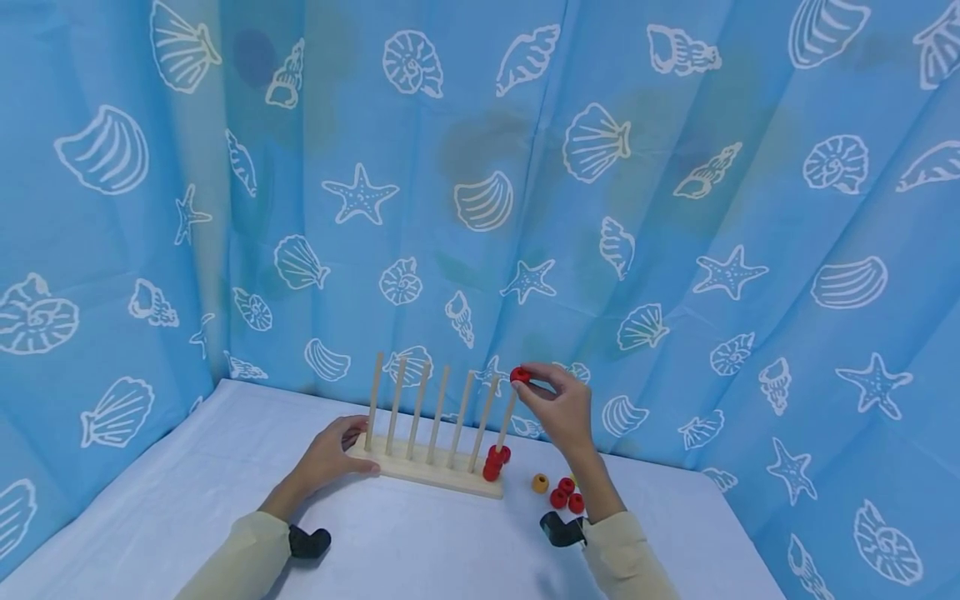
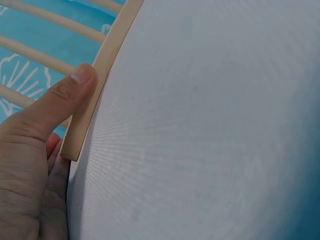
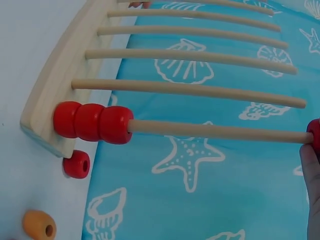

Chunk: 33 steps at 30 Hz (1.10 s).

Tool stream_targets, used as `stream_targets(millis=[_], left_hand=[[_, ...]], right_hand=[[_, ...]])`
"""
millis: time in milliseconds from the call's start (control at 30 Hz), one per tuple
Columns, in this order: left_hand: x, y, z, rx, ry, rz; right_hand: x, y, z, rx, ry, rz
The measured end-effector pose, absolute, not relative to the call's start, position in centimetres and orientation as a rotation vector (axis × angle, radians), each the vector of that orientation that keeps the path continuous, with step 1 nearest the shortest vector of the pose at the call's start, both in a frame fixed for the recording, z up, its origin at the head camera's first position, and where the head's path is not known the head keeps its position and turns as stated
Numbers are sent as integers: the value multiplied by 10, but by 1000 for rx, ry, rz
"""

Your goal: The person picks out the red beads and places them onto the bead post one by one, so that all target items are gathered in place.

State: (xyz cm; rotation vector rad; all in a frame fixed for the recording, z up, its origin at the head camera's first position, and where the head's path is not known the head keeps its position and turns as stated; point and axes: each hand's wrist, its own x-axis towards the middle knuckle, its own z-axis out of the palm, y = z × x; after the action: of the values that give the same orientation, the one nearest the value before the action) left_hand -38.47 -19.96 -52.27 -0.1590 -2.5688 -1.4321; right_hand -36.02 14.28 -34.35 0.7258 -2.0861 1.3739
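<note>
The right hand [image 1: 558,408] is pinching a red bead [image 1: 520,375] between thumb and fingers, holding it at the tip of the rightmost peg [image 1: 507,421]; whether the peg is entering the bead's hole cannot be told. The left hand [image 1: 330,454] is gripping the left end of the wooden base [image 1: 427,472], its thumb pressing on the front edge and its other fingers reaching round behind. Seven upright pegs are rising from this base in a single row, and a stack of three red beads [image 3: 92,121] is sitting at the foot of the rightmost one, the other six standing bare. One loose red bead [image 3: 76,164] is lying just beside the right end of the base. Farther right, an orange bead [image 1: 540,483] is resting near three more red beads [image 1: 558,498] that are clustering by the right forearm, with a yellow bead [image 1: 574,479] partly showing among them. Everything is standing on a white tablecloth [image 1: 420,550], and a blue curtain [image 1: 450,250] printed with white shells and starfish is hanging behind.
</note>
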Motion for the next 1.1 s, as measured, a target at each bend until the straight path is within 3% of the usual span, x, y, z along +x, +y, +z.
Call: stream_targets(millis=[533, 833, 1100], left_hand=[[-386, -199, -524, -150, -2571, -1432], [-384, -199, -523, -148, -2573, -1420], [-383, -198, -522, -145, -2581, -1424]], right_hand=[[-358, 141, -375, 616, -2154, 1457], [-384, 149, -432, 481, -2183, 1553], [-382, 150, -455, 399, -2242, 1606]])
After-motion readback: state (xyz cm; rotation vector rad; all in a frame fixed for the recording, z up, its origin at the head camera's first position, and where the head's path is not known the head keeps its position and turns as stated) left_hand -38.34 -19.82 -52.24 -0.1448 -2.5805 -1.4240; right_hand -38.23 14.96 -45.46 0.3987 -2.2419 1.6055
